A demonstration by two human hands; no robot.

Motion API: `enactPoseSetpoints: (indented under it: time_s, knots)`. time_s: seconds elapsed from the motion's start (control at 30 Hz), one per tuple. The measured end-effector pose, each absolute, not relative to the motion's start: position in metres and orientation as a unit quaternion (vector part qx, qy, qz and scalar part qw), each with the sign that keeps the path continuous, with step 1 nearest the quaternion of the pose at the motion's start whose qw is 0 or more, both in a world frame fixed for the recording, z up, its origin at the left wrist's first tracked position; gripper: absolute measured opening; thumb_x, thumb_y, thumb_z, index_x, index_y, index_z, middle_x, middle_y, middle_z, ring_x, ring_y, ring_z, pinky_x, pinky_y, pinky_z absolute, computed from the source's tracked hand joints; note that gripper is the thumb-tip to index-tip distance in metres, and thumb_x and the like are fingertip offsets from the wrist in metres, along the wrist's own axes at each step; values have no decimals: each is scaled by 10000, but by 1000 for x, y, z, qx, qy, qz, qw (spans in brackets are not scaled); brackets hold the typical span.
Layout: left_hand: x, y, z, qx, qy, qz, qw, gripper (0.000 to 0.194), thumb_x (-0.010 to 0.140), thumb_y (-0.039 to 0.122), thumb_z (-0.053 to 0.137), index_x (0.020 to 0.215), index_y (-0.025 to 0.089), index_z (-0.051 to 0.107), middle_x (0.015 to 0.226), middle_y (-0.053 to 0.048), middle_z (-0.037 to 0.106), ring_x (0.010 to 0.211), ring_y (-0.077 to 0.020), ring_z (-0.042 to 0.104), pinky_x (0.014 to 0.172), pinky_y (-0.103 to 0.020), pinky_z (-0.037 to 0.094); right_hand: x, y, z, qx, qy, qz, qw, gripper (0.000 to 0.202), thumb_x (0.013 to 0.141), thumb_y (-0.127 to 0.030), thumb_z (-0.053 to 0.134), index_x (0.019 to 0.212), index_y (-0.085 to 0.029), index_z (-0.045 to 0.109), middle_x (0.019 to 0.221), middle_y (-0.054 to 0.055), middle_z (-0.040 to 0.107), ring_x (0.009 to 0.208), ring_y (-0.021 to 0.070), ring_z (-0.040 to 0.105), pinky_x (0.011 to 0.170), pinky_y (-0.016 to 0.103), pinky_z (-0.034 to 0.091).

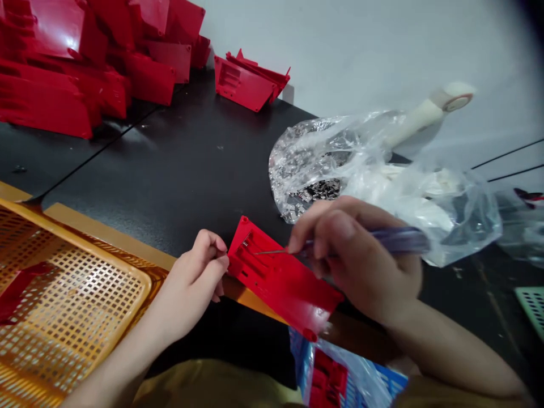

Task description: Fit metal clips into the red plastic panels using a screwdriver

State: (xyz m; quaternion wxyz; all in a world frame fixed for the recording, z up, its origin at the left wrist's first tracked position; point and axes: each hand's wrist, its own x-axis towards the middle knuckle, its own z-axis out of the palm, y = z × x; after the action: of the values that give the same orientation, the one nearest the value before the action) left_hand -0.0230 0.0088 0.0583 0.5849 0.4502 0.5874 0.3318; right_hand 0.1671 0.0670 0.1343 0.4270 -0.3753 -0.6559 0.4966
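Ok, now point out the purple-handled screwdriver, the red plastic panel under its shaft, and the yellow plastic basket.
Purple-handled screwdriver (402,240): head view, on its handle.
Red plastic panel (297,292): head view, on its smooth face.
Yellow plastic basket (145,281): head view, on its rim's corner.

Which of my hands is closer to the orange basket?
Left. Your left hand is just to the right of the orange basket, at the left end of the red panel; your right hand is farther right, holding a purple-handled tool.
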Motion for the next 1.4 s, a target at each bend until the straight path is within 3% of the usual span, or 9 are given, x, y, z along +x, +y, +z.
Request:
enactPoseSetpoints:
  time_s: [0.17, 0.3, 0.47, 0.57, 0.7, 0.8, 1.07, 1.27, 1.4]
  knots:
    - [-24, 18, 59, 498, 607, 331, 523, 167, 893, 402, 471, 930, 247, 421, 702, 73, 556, 535, -103, 505, 502, -213, 405, 153, 81, 118, -396, -674, 437, 445, 334, 869, -401, 650, 608, -197, 606, 617, -26, 630, 463, 66, 481, 433, 231, 349]
    - [-21, 31, 63, 572, 619, 265, 469, 144, 855, 351, 490, 798, 228, 440, 610, 72, 543, 526, -111, 495, 497, -218, 334, 151, 86, 109, -435, -637, 409, 488, 302, 801, -404, 725, 635, -214, 559, 612, -23, 612, 521, 103, 517, 454, 253, 363]
    - [-20, 38, 63, 595, 608, 225, 476, 216, 848, 354, 473, 686, 218, 426, 526, 75, 505, 479, -102, 453, 476, -225, 290, 149, 84, 103, -387, -694, 393, 462, 258, 877, -278, 645, 669, -217, 504, 577, -50, 559, 420, 68, 415, 418, 257, 328]
    - [-21, 37, 61, 593, 606, 221, 482, 237, 848, 374, 472, 677, 217, 420, 525, 74, 493, 482, -99, 440, 471, -226, 288, 152, 83, 106, -364, -690, 432, 453, 180, 875, -228, 624, 758, -244, 489, 633, -52, 609, 422, 80, 447, 399, 249, 336]
    - [-21, 37, 60, 591, 604, 220, 488, 242, 846, 380, 467, 675, 217, 416, 532, 73, 489, 488, -97, 430, 474, -226, 289, 158, 85, 112, -356, -669, 489, 432, 246, 887, -386, 608, 710, -237, 525, 708, -1, 674, 500, 141, 548, 433, 302, 389]
    - [-21, 38, 59, 591, 605, 219, 486, 239, 848, 380, 464, 679, 217, 423, 549, 70, 490, 500, -98, 436, 473, -224, 286, 159, 87, 111, -348, -681, 469, 442, 330, 906, -439, 572, 653, -227, 563, 617, -14, 634, 489, 135, 558, 426, 296, 366]
    - [-21, 40, 57, 596, 606, 228, 475, 255, 841, 371, 474, 653, 215, 399, 525, 72, 450, 478, -94, 404, 464, -220, 276, 156, 88, 107, -343, -721, 457, 392, 236, 892, -202, 566, 694, -235, 441, 598, -55, 569, 457, 97, 509, 424, 271, 346]
    - [-21, 39, 58, 604, 596, 232, 476, 261, 854, 359, 476, 654, 216, 391, 516, 84, 409, 472, -91, 370, 471, -227, 263, 152, 91, 104, -322, -718, 460, 411, 262, 908, -210, 542, 689, -215, 398, 680, -35, 578, 524, 91, 485, 480, 268, 356]
    - [-23, 39, 58, 614, 584, 232, 477, 274, 875, 365, 467, 660, 216, 386, 514, 88, 400, 468, -90, 367, 478, -233, 260, 147, 92, 97, -329, -716, 447, 424, 356, 948, -249, 510, 631, -195, 358, 591, -38, 435, 538, 91, 453, 497, 278, 325]
